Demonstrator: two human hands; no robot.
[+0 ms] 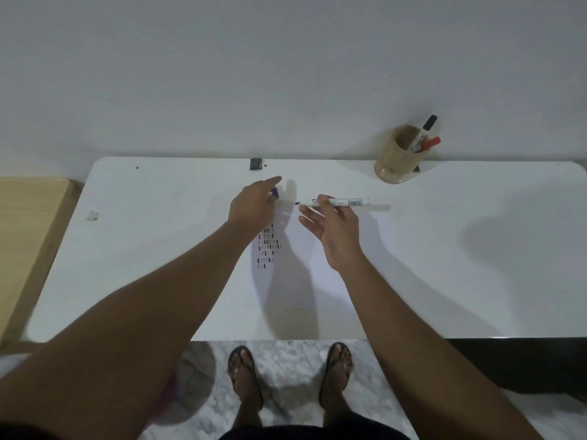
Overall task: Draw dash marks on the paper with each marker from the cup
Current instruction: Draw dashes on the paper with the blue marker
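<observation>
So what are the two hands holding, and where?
The right hand pinches an uncapped marker around the middle of its barrel. The left hand holds a small purple cap in its fingers.

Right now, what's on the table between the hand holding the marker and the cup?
Nothing: in the head view, only bare white table lies between the right hand holding the marker and the cup.

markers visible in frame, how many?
3: an uncapped marker in the right hand; a black-capped marker and a red-capped marker in the cup. More may hide inside.
</observation>
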